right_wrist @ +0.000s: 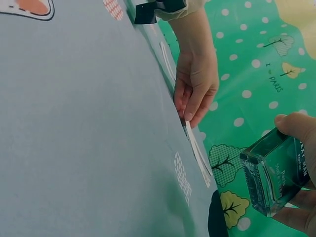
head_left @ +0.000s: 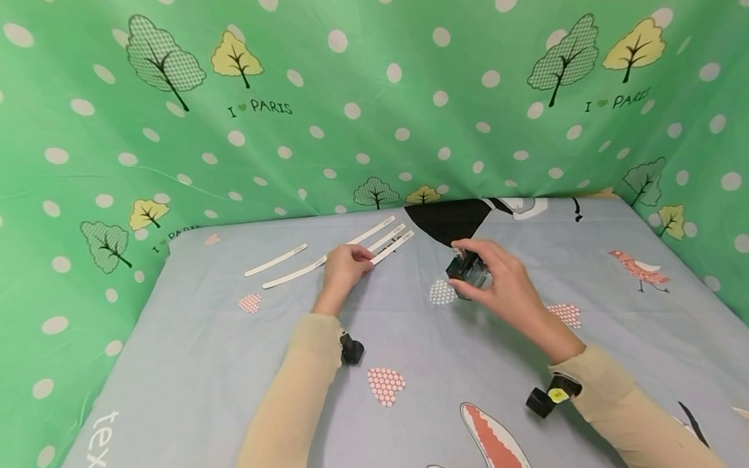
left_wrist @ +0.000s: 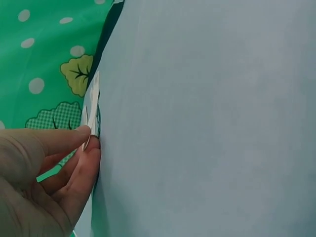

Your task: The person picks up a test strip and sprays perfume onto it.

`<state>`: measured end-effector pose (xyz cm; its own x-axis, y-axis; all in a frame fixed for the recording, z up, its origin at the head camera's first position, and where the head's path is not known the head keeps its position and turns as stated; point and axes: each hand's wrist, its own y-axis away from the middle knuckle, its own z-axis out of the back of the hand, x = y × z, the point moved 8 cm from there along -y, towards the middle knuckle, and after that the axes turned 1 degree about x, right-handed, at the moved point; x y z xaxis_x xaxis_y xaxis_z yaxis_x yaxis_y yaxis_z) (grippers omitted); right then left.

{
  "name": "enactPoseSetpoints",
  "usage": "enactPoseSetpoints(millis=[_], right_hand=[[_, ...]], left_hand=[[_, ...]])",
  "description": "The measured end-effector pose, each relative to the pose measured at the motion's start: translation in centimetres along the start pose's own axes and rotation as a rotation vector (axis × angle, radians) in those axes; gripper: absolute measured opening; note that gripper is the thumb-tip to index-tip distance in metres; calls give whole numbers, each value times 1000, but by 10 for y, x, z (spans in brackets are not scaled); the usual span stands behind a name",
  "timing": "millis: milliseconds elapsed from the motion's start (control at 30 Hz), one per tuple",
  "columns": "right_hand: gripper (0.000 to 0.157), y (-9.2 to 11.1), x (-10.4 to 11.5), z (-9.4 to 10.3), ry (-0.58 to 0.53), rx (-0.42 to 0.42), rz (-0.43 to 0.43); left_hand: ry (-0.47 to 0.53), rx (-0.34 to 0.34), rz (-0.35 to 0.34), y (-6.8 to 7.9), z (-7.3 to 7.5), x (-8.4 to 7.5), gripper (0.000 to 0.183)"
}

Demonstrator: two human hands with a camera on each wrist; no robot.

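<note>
A dark, see-through square glass bottle [head_left: 475,276] is held over the table's far middle, slightly right, in the grasp of the right hand [head_left: 512,289]. To its left, the left hand [head_left: 346,268] pinches a slim white strip [head_left: 393,248]. Other slim white strips [head_left: 276,260] lie unheld, left and far, on pale blue-grey printed cloth [head_left: 422,361]. Work looks partway: bottle and strip are in hand, not yet together.

Cloth [head_left: 421,339]: flat, blue-grey, printed with hearts [head_left: 385,385], birds [head_left: 641,270] and a black shape [head_left: 448,218]
Drape [head_left: 350,72]: green, white-dotted, hanging behind the cloth and along its left and right sides
Trees [head_left: 163,60]: printed green and yellow, some above the cloth's far edge
Light: soft and even across the cloth
</note>
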<state>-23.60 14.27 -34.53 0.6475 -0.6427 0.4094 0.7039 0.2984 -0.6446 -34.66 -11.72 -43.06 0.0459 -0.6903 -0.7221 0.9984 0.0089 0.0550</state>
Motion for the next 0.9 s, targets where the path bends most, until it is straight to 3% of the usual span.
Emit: enactPoseSetpoints(millis=[633,900], right_hand=[[63,-1,-1,0,-6,13,-18],[63,0,0,0,-7,6,-12]], left_hand=[[-1,-8,27,5,12,11,13],[-11,-28,33,8,27,18,15]])
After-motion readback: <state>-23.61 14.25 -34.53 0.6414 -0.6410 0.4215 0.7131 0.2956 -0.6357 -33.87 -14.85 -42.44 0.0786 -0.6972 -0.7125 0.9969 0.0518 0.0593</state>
